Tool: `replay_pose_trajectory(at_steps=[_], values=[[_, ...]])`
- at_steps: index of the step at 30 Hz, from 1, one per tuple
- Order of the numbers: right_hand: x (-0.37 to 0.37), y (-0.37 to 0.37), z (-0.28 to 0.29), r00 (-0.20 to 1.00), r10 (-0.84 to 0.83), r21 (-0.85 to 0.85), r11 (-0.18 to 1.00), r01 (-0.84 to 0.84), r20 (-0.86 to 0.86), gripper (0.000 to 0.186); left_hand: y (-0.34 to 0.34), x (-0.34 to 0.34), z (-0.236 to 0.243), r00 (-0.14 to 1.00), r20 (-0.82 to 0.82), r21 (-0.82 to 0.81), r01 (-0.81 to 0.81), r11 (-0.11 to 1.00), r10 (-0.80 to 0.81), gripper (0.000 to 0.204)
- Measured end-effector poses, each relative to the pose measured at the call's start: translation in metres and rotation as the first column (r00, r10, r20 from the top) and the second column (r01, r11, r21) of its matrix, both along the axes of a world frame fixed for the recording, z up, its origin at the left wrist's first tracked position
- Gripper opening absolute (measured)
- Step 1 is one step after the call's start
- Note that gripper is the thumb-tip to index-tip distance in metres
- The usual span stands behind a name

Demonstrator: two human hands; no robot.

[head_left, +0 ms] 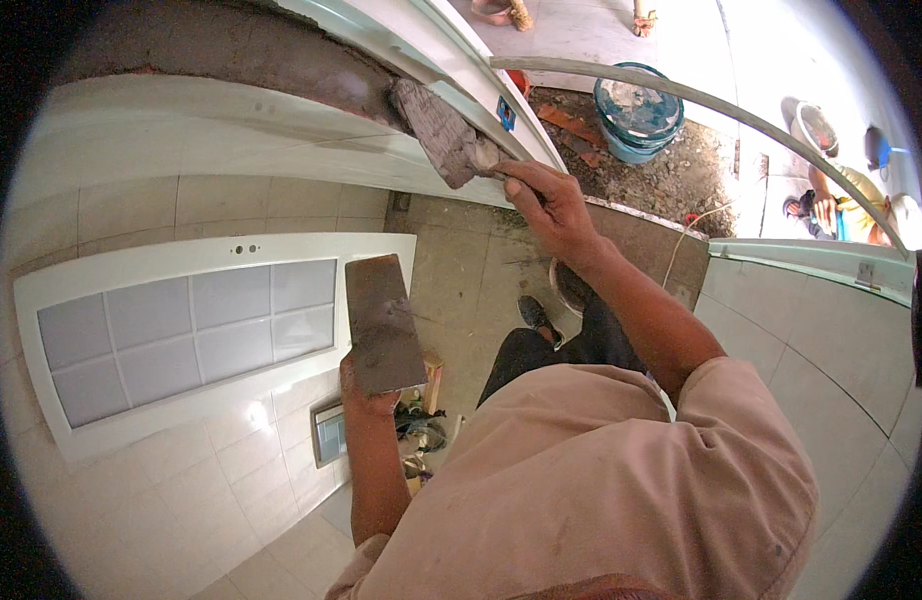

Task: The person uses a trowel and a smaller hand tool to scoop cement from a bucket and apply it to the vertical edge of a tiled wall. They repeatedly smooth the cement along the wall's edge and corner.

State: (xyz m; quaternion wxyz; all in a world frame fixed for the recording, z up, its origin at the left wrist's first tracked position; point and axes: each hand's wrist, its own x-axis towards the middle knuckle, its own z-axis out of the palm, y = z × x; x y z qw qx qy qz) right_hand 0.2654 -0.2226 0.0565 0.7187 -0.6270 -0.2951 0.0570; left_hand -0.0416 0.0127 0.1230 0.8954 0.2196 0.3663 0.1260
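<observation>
The left hand (361, 396) is closed around the lower end of a flat, rectangular brown-grey board (383, 325), its fingers largely hidden beneath; the board looks stiff and fairly light, best carried from under its middle, though its material is unclear. Ahead and to the right, the right hand (553, 218) is wrapped tightly around the handle of a broad-bladed trowel caked with grey mortar (436, 132). The trowel probably feels blade-heavy and gritty, so the handle close to the blade seems the surest hold. Its blade lies beyond the fingertips, over the edge of a rough grey cement band (251, 50); I cannot tell whether they touch. A long white frame (459, 38) runs just beyond the blade and limits room there. Left of the left hand is a white door with frosted panes (196, 375). Farther past the right hand, a long pale bar (746, 112) crosses in front of a round blue bucket (633, 150), with a co-worker (861, 198) well off to the right.
</observation>
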Motion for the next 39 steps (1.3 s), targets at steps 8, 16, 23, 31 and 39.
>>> replay_pose_trajectory(at_steps=[8, 16, 23, 31, 39], values=[[0.0, 0.018, -0.002, 0.999, -0.035, -0.031, 0.999, 0.035, -0.017, 0.024, 0.004, -0.039, 0.006, 0.964, -0.174, 0.268, -0.15, 0.952, 0.201, 0.033], [-0.011, -0.011, -0.019, 0.997, 0.082, -0.09, 0.993, -0.083, -0.015, 0.027, 0.021, -0.031, 0.003, 0.995, -0.071, 0.172, -0.053, 0.984, 0.066, 0.032], [-0.008, -0.021, 0.013, 0.946, 0.205, 0.087, 0.978, -0.189, -0.25, 0.036, 0.026, -0.019, -0.002, 0.998, -0.049, 0.292, 0.061, 0.954, -0.049, 0.033], [0.012, -0.026, 0.016, 0.806, 0.501, 0.201, 0.866, -0.459, -0.315, 0.036, 0.012, -0.03, 0.01, 0.997, 0.066, 0.142, 0.018, 0.99, -0.027, 0.034], [0.006, 0.003, 0.027, 0.98, 0.13, 0.113, 0.987, -0.114, -0.149, 0.035, 0.007, -0.034, 0.009, 0.998, 0.011, 0.208, -0.063, 0.976, 0.062, 0.035]])
